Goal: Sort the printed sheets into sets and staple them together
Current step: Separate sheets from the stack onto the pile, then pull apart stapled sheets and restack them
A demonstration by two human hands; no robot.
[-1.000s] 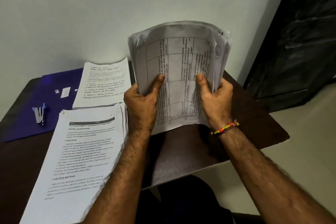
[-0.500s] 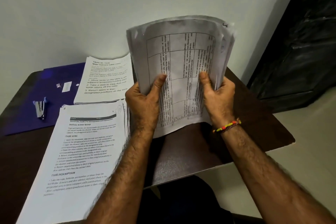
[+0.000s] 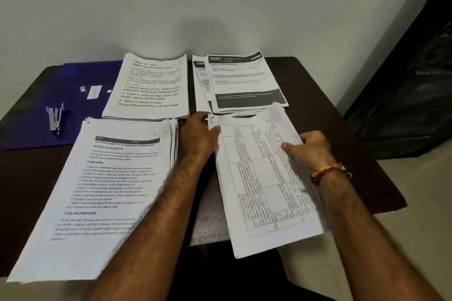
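Observation:
A bundle of table-printed sheets [image 3: 264, 178] lies flat on the dark table [image 3: 342, 115], its near end overhanging the front edge. My left hand [image 3: 199, 134] holds the bundle's upper left corner, thumb on top. My right hand [image 3: 310, 148] grips its right edge, thumb lying over the top sheet. Three other paper stacks rest on the table: one at front left [image 3: 105, 190], one at back centre [image 3: 151, 85] and one at back right [image 3: 242, 80]. A stapler [image 3: 55, 118] sits on a purple folder [image 3: 44, 95] at the left.
A white wall rises right behind the table. Dark black furniture [image 3: 411, 85] stands to the right, over a pale floor [image 3: 420, 203]. The front-left stack also overhangs the table's front edge.
The bundle, held upright in both hands before, now lies flat on the table's right side. Both hands came down with it, uncovering the back-right stack.

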